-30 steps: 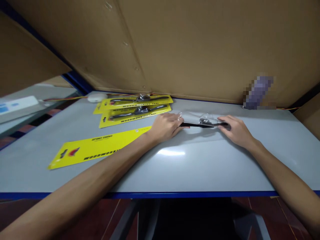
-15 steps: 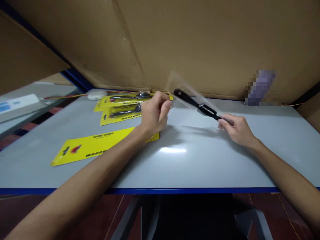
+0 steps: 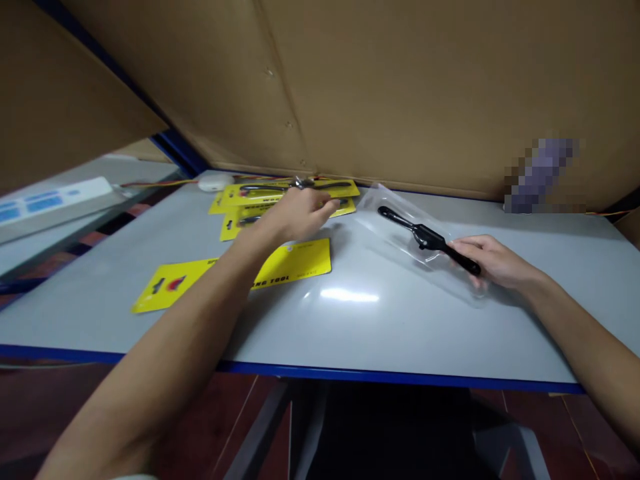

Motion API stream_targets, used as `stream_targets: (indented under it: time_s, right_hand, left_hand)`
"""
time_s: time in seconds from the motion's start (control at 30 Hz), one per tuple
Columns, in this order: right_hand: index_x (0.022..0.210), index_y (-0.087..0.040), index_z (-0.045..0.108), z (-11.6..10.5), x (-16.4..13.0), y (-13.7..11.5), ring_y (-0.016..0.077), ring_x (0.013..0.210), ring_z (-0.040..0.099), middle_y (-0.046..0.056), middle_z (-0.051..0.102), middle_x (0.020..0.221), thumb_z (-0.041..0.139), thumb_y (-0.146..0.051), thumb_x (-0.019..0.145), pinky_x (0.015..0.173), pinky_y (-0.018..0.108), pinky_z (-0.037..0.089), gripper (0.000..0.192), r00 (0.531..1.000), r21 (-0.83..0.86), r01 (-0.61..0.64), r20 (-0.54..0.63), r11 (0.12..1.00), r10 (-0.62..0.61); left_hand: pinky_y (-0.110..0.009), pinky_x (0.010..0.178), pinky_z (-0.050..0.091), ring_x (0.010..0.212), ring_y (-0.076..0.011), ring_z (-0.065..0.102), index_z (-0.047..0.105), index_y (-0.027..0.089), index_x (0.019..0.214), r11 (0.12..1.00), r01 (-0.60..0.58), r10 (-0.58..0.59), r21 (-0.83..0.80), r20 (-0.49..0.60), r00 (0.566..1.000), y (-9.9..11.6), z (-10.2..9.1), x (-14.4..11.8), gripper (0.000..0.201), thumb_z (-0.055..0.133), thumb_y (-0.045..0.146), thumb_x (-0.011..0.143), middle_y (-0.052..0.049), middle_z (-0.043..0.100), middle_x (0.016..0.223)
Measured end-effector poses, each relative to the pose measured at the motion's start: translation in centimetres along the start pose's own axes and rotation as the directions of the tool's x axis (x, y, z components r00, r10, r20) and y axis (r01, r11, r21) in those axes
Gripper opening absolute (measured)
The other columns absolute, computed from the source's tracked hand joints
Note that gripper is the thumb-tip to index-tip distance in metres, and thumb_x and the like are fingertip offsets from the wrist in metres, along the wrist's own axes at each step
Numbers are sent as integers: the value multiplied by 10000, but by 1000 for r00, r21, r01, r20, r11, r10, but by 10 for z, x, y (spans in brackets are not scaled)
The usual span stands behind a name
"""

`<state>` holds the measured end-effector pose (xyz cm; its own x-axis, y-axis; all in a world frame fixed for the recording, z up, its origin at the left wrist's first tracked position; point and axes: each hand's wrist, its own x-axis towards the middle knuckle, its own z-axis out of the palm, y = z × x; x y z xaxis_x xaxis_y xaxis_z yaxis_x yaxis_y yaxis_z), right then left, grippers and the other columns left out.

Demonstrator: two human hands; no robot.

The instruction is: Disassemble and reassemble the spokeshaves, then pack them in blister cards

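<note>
Now right hand (image 3: 493, 261) around bagged black tool (image 3: 427, 238), left hand (image 3: 299, 212) over yellow cards (image 3: 280, 200).

The loose yellow card (image 3: 235, 273) on the worktop (image 3: 360, 327) reads "...NG TOOL", probably "WOODWORKING TOOL"; print on the stacked yellow cards (image 3: 285, 200) behind is too blurred.

– What's shining there?
– The smooth grey worktop (image 3: 350, 320) is reflecting light; the clear plastic sleeve (image 3: 400, 230) is glinting around a glossy black tool (image 3: 425, 237).
– And behind?
– Matt brown cardboard (image 3: 400, 87) is showing.
</note>
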<state>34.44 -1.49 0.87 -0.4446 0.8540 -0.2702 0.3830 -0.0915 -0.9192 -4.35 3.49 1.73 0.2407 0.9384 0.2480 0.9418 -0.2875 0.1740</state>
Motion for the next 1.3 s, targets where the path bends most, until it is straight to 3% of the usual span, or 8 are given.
stream_targets:
  time_s: [0.1,0.2,0.37,0.57,0.83,0.97,1.17,1.3]
  right_hand:
    - [862,-205,701,-5,-2,-2,116,370,509,-36,568,470,673,-671,918,369,248,346,471,1000,-79,-3,29,997,6]
    - [883,-208,730,-11,-3,-5,122,406,541,-41,572,546,726,-672,866,405,266,345,464,1000,-180,16,13,984,-14]
    - [846,-231,763,-16,-3,-5,136,513,499,-29,572,596,673,-708,875,512,295,327,487,974,-541,86,-132,837,-186]
    - [898,-245,785,-17,2,5,178,597,532,28,694,705,591,-749,910,612,327,355,540,899,-766,47,-248,642,-361]
    - [882,-257,793,-31,1,5,204,712,647,24,791,854,557,-552,996,681,338,445,395,906,-747,196,-110,636,-409]
    - [962,-255,813,-38,-1,4,224,777,689,51,798,924,580,-496,982,726,356,492,336,887,-777,220,-92,590,-452]
    - [1107,-247,789,-32,-2,4,291,976,725,101,775,1127,538,-406,995,846,443,549,318,798,-863,183,-150,472,-584]
    - [1029,-254,790,-5,0,-1,286,974,738,92,786,1070,536,-356,1006,870,454,573,274,695,-842,251,-186,477,-695]
  left_hand:
    - [-311,571,384,616,-241,619,645,205,742,991,25,-60,134,263,963,1,2,-3,436,440,531,946,-72,673,682]
    - [-311,589,429,702,-273,685,721,203,934,991,2,-55,134,393,918,0,-1,-8,530,583,705,838,-104,752,842]
    - [-293,602,451,689,-237,695,751,248,930,999,-35,26,10,480,877,-20,-12,-11,642,800,789,587,-58,767,863]
    - [-285,502,324,485,-158,493,583,229,648,997,-73,64,-1,502,862,-25,-2,-5,645,677,858,752,8,587,584]
    - [-284,588,271,580,-139,388,399,227,675,997,-60,54,49,125,991,10,-37,-12,493,613,621,878,23,457,612]
    - [-303,620,257,652,-149,394,424,220,717,975,98,-49,200,-236,971,35,-52,-23,438,637,545,920,-8,516,717]
    - [-340,676,367,834,-252,622,630,203,883,951,13,68,309,-251,965,69,-41,-32,391,632,584,970,-76,682,880]
    - [-343,712,453,838,-254,667,667,203,908,931,-194,254,311,-166,953,90,-30,-40,303,647,492,995,-73,704,896]
